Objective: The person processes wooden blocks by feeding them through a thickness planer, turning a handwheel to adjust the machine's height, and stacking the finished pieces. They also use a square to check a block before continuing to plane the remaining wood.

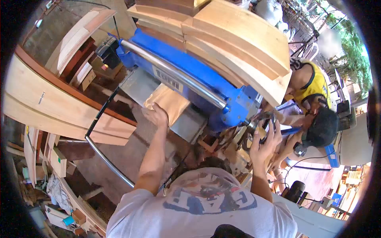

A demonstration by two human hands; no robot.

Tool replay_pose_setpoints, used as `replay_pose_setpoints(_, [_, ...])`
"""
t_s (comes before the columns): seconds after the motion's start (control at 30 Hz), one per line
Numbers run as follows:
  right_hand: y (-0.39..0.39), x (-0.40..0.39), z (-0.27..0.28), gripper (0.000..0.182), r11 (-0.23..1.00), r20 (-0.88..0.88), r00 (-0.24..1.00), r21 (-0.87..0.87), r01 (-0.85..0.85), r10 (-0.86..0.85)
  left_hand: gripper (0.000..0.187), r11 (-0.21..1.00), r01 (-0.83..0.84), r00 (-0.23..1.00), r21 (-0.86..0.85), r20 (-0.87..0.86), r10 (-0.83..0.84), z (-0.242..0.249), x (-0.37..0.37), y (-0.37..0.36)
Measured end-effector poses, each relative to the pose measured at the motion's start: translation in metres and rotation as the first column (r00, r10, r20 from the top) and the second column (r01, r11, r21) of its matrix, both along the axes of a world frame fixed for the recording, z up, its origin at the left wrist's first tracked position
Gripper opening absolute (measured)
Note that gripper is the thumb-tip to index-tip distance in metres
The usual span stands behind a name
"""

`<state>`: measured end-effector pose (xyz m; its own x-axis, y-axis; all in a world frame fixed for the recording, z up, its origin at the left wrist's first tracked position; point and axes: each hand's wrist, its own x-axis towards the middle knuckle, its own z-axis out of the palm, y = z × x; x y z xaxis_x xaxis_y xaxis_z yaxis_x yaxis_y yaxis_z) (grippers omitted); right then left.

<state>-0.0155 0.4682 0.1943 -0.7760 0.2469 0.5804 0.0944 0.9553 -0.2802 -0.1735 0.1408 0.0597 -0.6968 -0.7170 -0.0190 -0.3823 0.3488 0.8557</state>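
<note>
A pale wooden board (168,104) lies on the grey metal bed of a blue machine (190,67), partly under its body. My left hand (157,116) is against the board's near edge, fingers extended and apart from the thumb. At the machine's right end, my right hand (266,141) has its fingers curled around a dark crank handle (263,116); the exact contact is partly hidden. A steel roller bar (174,73) runs along the machine's upper side.
Curved wooden pieces (238,41) are stacked on the machine. Large curved panels (51,95) stand at left, near a bent metal bar (109,162). A person in a yellow top (317,85) bends close by at right. A motor (295,191) sits lower right.
</note>
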Motion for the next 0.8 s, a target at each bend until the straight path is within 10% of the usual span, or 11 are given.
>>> replay_pose_setpoints(0.13, [-0.001,-0.019,0.047,0.061,0.996,-0.090,0.995,0.088,-0.024,0.032,0.087,0.980,-0.108,0.993,-0.168,0.033,0.115,-0.112,-0.035,-0.013])
replay_pose_setpoints(0.33, [0.020,-0.108,0.137,0.073,0.968,-0.304,0.924,-0.019,-0.250,0.233,0.089,0.986,0.030,0.957,-0.164,0.291,0.019,-0.092,-0.034,-0.009])
replay_pose_setpoints(0.5, [-0.025,-0.200,0.209,0.089,0.820,-0.205,0.794,0.129,-0.558,0.572,0.084,0.936,-0.040,0.996,0.350,-0.061,0.065,-0.032,0.027,0.002])
replay_pose_setpoints(0.6, [-0.051,-0.306,0.223,0.100,0.729,-0.105,0.767,0.415,-0.545,0.633,0.079,0.924,-0.019,0.989,0.382,-0.129,0.074,-0.078,0.103,-0.013])
replay_pose_setpoints(0.67, [-0.082,-0.344,0.257,0.105,0.758,0.091,0.770,0.141,-0.637,0.631,0.075,0.899,0.022,0.952,0.437,-0.285,0.115,-0.101,0.147,-0.025])
replay_pose_setpoints(0.8, [-0.097,-0.446,0.270,0.093,0.692,-0.029,0.746,-0.348,-0.632,0.666,0.062,0.962,-0.201,0.975,0.183,-0.055,0.214,-0.072,0.249,-0.052])
